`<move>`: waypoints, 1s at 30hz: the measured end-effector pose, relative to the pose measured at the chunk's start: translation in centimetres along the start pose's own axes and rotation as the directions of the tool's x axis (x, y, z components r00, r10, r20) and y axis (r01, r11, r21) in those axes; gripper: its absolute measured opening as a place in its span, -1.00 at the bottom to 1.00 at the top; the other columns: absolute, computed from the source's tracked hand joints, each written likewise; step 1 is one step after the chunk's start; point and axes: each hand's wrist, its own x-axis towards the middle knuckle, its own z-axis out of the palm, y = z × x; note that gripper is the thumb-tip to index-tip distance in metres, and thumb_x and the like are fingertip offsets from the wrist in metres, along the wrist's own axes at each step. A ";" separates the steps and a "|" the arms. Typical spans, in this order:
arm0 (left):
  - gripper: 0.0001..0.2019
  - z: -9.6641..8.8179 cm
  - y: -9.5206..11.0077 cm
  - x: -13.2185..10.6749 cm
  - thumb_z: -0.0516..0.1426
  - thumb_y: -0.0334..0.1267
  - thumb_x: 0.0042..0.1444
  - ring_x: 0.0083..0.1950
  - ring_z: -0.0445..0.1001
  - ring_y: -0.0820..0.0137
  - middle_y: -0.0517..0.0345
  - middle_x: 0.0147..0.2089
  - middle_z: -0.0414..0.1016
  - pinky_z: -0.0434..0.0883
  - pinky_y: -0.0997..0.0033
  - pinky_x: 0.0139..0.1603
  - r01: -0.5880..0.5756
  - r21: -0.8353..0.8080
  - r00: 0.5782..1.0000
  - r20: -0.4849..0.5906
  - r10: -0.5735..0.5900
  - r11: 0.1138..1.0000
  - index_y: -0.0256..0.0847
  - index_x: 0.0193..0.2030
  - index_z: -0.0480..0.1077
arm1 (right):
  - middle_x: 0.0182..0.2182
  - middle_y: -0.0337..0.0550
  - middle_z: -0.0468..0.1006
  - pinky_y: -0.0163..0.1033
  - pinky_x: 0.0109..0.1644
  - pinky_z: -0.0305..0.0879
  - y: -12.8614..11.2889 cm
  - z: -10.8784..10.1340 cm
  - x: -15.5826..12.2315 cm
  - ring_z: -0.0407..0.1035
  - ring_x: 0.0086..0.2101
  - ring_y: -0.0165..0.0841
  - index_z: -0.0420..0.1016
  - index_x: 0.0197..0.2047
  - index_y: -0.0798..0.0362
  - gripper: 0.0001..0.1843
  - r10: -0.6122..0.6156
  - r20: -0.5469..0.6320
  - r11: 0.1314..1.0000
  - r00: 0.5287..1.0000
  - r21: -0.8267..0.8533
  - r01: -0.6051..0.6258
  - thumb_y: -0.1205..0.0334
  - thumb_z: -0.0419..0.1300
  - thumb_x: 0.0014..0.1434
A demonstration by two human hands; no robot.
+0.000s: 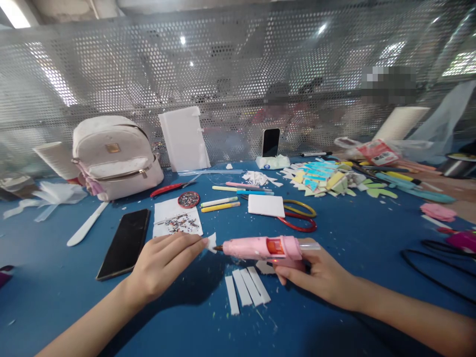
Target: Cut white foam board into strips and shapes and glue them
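Observation:
A pink hot glue gun (245, 247) is gripped in my right hand (322, 272), its nozzle pointing left and a clear glue stick showing at the back. My left hand (163, 265) pinches a small white piece of paper (211, 242) between its fingertips, right at the nozzle. Whether nozzle and paper touch, I cannot tell. Below the glue gun, several white strips (241, 287) lie side by side on the blue table (178, 322). Another pale scrap (265, 267) is partly hidden beneath my right hand.
A black phone (124, 243) and a white plastic knife (88, 224) lie left. Behind are a paper sheet with beads (178, 218), markers (220, 207), scissors (297, 222) under a white block (266, 205), and coloured paper pieces (316, 176). A pale backpack (115, 158) stands against the perforated metal screen (230, 74).

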 end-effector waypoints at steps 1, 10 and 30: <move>-0.77 0.0 0.0 0.0 0.03 -0.49 0.36 -0.13 0.60 0.30 -0.10 -0.14 0.60 0.53 0.37 -0.13 -0.002 0.000 1.000 -0.002 0.002 1.000 -0.39 0.07 0.43 | -0.59 -0.21 0.49 -0.38 -0.46 0.38 0.0 0.0 0.0 0.43 -0.57 -0.40 0.48 -0.43 0.08 -0.72 0.003 0.005 1.000 1.000 0.006 -0.003 0.11 0.21 0.26; -0.76 0.1 0.0 -0.2 0.04 -0.51 0.35 -0.12 0.60 0.27 -0.13 -0.13 0.60 0.52 0.35 -0.12 0.004 0.006 1.000 0.006 -0.004 1.000 -0.41 0.07 0.44 | -0.58 -0.20 0.49 -0.35 -0.41 0.44 -0.2 -0.1 -0.1 0.46 -0.54 -0.37 0.45 -0.47 0.06 -0.70 0.033 0.011 0.999 0.999 0.020 -0.033 0.10 0.21 0.25; -0.88 1.8 0.8 1.0 0.13 -0.32 0.31 -0.11 0.64 0.30 -0.03 -0.12 0.64 0.61 0.42 -0.20 0.549 -0.530 0.803 0.119 -0.584 0.646 -0.20 -0.16 0.53 | -0.56 -0.19 0.50 -0.28 -0.33 0.40 1.2 -0.4 0.0 0.39 -0.51 -0.36 0.50 -0.42 0.06 -0.59 0.057 -0.083 0.998 0.995 0.045 -0.054 -0.04 0.13 0.32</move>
